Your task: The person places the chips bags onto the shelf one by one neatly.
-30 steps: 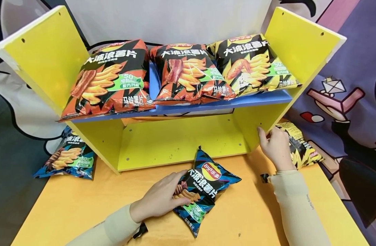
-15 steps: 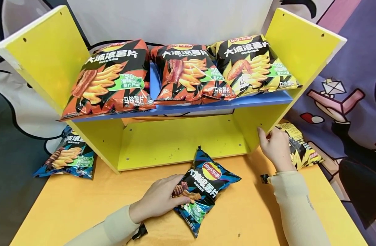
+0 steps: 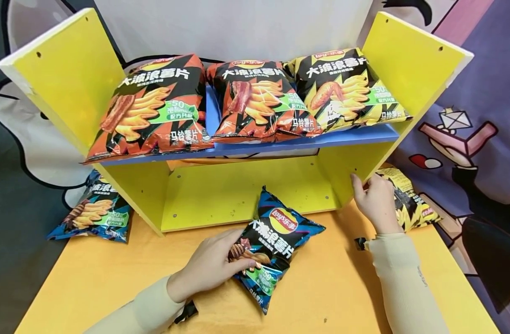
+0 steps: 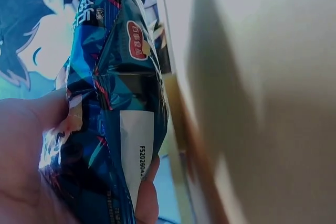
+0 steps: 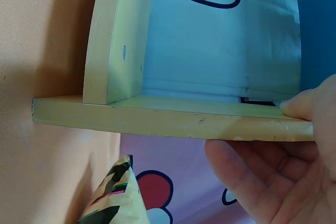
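A blue chip bag [image 3: 271, 246] is tilted in front of the shelf in the head view. My left hand [image 3: 211, 262] grips its left side, thumb across the front; in the left wrist view the fingertips show at the far edge of the bag [image 4: 136, 90]. My right hand [image 3: 376, 199] holds the right side panel of the yellow shelf [image 3: 238, 195]. In the right wrist view, the thumb lies on the inner face of the panel [image 5: 210, 121] and the fingers lie along its outer face.
Two red chip bags [image 3: 155, 106] [image 3: 259, 102] and a yellow one [image 3: 342, 88] lie on the blue upper board [image 3: 255, 148]. Another blue bag [image 3: 98, 211] leans outside the shelf at left. A second yellow bag [image 3: 409, 199] lies beyond my right hand on the orange table [image 3: 313, 292].
My left hand has shifted the blue chip bag slightly up and to the left, toward the shelf. The right hand stays on the side panel.
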A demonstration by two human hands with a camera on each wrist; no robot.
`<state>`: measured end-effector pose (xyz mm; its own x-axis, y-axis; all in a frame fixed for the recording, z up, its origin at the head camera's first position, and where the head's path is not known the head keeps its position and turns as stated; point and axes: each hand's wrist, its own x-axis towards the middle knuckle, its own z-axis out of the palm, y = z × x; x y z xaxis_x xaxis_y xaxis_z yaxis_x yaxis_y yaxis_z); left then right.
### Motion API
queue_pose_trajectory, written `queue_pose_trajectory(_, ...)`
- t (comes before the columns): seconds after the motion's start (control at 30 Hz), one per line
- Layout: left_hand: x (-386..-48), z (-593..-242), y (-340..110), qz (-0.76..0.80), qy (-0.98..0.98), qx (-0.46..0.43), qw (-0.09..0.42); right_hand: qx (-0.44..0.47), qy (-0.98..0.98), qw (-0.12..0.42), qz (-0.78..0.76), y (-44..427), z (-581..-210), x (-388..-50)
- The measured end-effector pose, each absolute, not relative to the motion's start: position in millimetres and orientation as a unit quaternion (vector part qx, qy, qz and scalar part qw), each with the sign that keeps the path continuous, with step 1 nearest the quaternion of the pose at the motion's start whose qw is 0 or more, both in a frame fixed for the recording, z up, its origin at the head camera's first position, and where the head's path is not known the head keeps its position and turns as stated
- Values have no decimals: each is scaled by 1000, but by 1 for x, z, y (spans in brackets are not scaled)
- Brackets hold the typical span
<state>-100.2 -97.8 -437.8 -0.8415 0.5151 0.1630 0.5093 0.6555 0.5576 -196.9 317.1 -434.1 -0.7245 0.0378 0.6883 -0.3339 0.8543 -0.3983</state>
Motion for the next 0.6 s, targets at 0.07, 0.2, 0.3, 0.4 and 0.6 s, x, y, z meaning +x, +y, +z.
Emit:
queue_pose_trajectory(0.07,-103,-432,-101,306,914,265,-2,83,-892,363,256,317,-434,-196)
queue_pose_trajectory(0.2,-110,-425,-108,300,925,232,-22,84,-891,366,253,318,-435,-196)
queue_pose_trajectory(0.3,-117,-422,-113,291,929,224,-48,85,-891,369,252,318,-435,-195)
queue_pose_trajectory(0.4,-124,-418,-118,285,932,213,-68,86,-889,371,254,318,-434,-195)
queue_pose_trajectory(0.6,-138,-412,-130,281,942,165,-81,90,-889,371,251,318,-434,-196)
